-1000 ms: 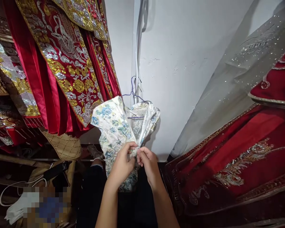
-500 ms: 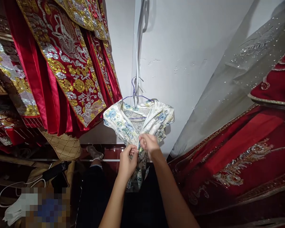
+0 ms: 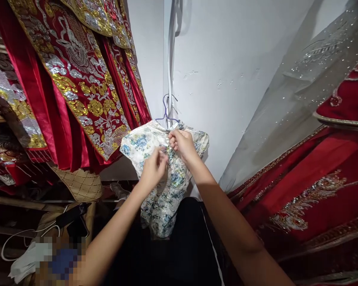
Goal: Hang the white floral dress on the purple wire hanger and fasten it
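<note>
Seen from above, looking down past two bare forearms: small floral dress [image 3: 164,186], cream with blue flowers, hanging on a thin purple wire hanger [image 3: 166,113] against a white wall [image 3: 226,79]. Right hand [image 3: 181,143] closed, fingers pinching the fabric at the dress's neckline just under the hanger hook. Left hand [image 3: 153,169] slightly lower and just beside it, fingertips pinched on the front of the dress near the chest. Both hands close together at the top edge of the garment. To the left, red robes [image 3: 77,87] heavy with gold and silver embroidery, hanging close to the dress. To the right, a red embroidered garment [image 3: 316,186] and a sheer sequinned veil [image 3: 301,91]. Below left, a woven gold bag [image 3: 80,184], white cable [image 3: 14,242], and a blurred patch
</note>
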The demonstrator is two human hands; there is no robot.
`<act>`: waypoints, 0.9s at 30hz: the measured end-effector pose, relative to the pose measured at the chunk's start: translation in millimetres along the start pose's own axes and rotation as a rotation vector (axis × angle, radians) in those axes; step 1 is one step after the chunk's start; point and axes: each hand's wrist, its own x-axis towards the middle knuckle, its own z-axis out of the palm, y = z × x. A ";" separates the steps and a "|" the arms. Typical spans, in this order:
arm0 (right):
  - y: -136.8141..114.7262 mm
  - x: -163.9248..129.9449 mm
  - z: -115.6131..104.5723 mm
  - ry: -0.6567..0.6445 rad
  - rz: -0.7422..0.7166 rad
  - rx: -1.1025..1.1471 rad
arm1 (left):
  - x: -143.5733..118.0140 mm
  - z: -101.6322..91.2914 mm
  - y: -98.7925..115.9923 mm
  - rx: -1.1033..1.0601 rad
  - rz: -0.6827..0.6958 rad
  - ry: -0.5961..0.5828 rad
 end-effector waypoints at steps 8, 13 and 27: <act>23.5 3.6 -1.6 -0.037 -0.103 -0.209 | 88.3 -24.2 27.9 0.368 0.279 0.003; 71.1 -12.1 -18.3 -0.091 0.011 -0.324 | 89.7 -65.1 5.7 0.211 0.212 0.465; 69.4 -51.7 -36.5 -0.236 0.085 -0.295 | -14.6 -53.7 -103.5 -0.074 -0.360 0.228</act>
